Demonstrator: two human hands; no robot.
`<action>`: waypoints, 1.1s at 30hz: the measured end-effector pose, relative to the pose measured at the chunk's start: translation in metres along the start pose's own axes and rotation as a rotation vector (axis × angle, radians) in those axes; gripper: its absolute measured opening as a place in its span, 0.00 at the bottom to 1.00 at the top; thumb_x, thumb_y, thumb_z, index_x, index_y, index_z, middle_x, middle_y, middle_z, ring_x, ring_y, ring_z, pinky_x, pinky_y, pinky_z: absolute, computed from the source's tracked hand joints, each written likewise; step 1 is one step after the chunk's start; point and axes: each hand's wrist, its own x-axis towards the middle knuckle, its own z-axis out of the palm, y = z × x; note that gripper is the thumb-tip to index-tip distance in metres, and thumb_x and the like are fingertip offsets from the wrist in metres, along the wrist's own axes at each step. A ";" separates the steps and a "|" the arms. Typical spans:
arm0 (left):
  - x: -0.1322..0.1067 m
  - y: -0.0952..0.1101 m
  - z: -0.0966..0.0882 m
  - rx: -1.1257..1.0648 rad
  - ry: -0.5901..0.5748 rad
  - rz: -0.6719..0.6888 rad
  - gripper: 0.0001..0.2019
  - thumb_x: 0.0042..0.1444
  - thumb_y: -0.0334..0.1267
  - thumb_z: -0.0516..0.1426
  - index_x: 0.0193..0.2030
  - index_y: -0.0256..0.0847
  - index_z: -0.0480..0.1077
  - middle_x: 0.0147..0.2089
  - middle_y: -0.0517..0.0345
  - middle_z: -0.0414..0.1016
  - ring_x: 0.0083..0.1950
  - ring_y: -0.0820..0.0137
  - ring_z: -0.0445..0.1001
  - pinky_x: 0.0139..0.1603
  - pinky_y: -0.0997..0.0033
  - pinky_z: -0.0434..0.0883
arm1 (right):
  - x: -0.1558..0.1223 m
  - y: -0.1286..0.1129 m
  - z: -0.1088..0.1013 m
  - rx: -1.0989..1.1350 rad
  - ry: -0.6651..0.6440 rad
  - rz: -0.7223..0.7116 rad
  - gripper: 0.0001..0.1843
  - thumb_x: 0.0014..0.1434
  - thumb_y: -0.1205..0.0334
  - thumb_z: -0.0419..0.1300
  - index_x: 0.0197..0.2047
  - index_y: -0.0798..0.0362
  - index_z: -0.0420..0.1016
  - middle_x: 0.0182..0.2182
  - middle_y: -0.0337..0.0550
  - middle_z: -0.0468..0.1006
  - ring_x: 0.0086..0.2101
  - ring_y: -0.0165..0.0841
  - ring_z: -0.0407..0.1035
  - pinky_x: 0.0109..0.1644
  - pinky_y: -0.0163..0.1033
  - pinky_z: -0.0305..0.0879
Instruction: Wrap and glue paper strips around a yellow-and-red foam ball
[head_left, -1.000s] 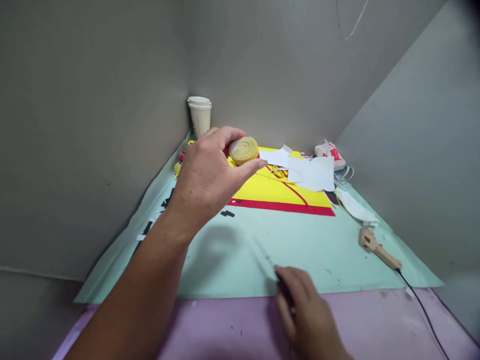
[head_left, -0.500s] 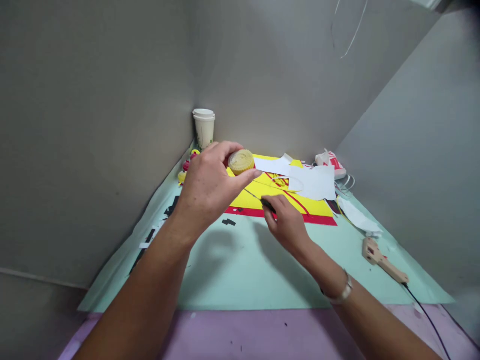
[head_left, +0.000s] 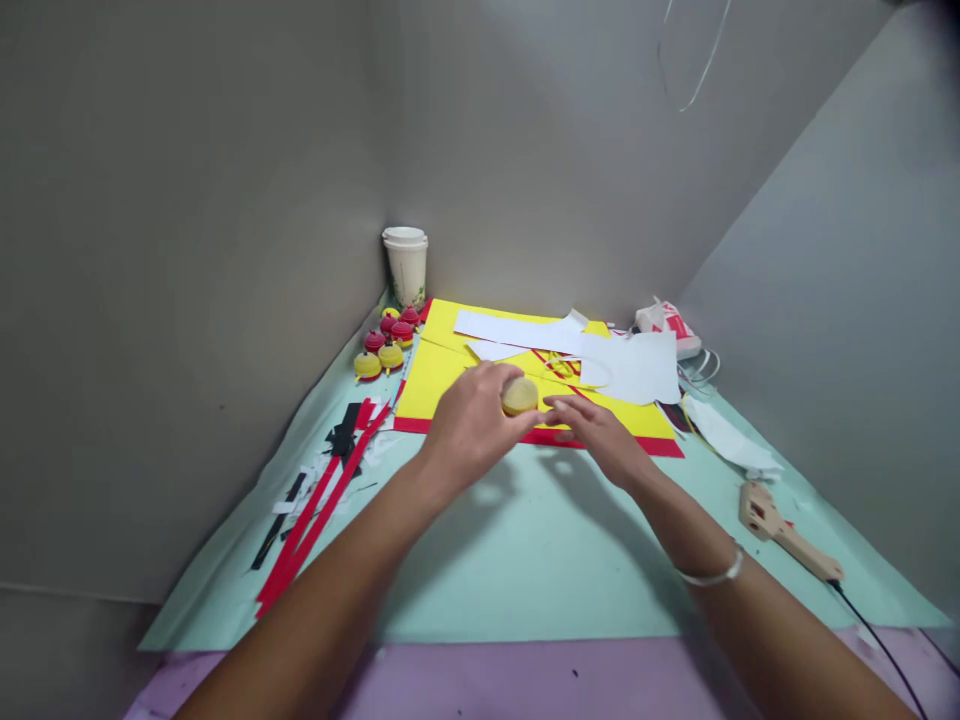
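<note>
My left hand (head_left: 472, 425) grips a round yellow paper coil (head_left: 519, 396) between thumb and fingers, low over the near edge of the yellow sheet with red border (head_left: 450, 370). My right hand (head_left: 596, 432) has come up against the coil from the right, its fingertips pinched at the coil's side. Whether the thin dark tool is still in that hand is hidden. A bracelet sits on my right wrist.
Several small red and yellow paper domes (head_left: 386, 345) lie by the left wall beside a paper cup (head_left: 406, 265). Red and black paper strips (head_left: 319, 500) lie at left, white paper pieces (head_left: 630, 365) at the back, a glue gun (head_left: 784, 530) with cord at right. Green mat (head_left: 525, 570) over a pink tabletop.
My left hand lowered the coil from in front of me down to the sheet's near edge. My right hand rose from the mat's front edge to meet it.
</note>
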 end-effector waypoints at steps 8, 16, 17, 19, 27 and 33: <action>-0.060 -0.010 0.075 0.020 -0.262 0.107 0.23 0.51 0.39 0.65 0.54 0.40 0.67 0.50 0.49 0.76 0.51 0.55 0.73 0.51 0.55 0.71 | -0.056 0.009 0.008 0.353 -0.051 0.147 0.23 0.61 0.47 0.60 0.54 0.51 0.72 0.50 0.50 0.77 0.48 0.41 0.73 0.44 0.44 0.74; -0.074 -0.024 0.084 -0.044 -0.238 0.046 0.23 0.55 0.38 0.60 0.58 0.42 0.63 0.51 0.50 0.75 0.52 0.57 0.72 0.52 0.56 0.71 | -0.070 0.009 0.024 0.158 -0.090 -0.155 0.22 0.59 0.58 0.63 0.56 0.50 0.69 0.52 0.50 0.74 0.47 0.39 0.71 0.49 0.46 0.72; -0.074 -0.025 0.084 -0.045 -0.242 0.036 0.24 0.55 0.38 0.59 0.58 0.42 0.62 0.52 0.49 0.75 0.52 0.57 0.72 0.53 0.55 0.71 | -0.070 0.008 0.026 0.145 -0.089 -0.183 0.23 0.58 0.60 0.63 0.56 0.50 0.68 0.52 0.50 0.74 0.49 0.40 0.70 0.49 0.46 0.71; -0.074 -0.026 0.085 -0.040 -0.255 0.022 0.26 0.54 0.37 0.59 0.60 0.42 0.60 0.54 0.47 0.74 0.55 0.56 0.72 0.54 0.54 0.71 | -0.070 0.008 0.028 0.127 -0.090 -0.235 0.23 0.58 0.62 0.62 0.57 0.50 0.67 0.51 0.51 0.74 0.50 0.40 0.69 0.49 0.46 0.71; -0.079 -0.027 0.088 -0.044 -0.254 0.045 0.27 0.54 0.37 0.59 0.61 0.42 0.60 0.55 0.47 0.73 0.55 0.56 0.71 0.56 0.53 0.71 | -0.071 0.007 0.031 0.111 -0.113 -0.254 0.21 0.59 0.63 0.60 0.56 0.49 0.68 0.50 0.49 0.75 0.49 0.39 0.70 0.51 0.46 0.70; -0.077 -0.025 0.073 -0.017 -0.272 0.084 0.36 0.49 0.44 0.66 0.63 0.40 0.59 0.57 0.45 0.72 0.58 0.55 0.69 0.61 0.52 0.66 | -0.073 0.007 0.031 0.097 -0.120 -0.235 0.20 0.60 0.64 0.60 0.56 0.50 0.68 0.49 0.48 0.75 0.48 0.38 0.70 0.51 0.46 0.69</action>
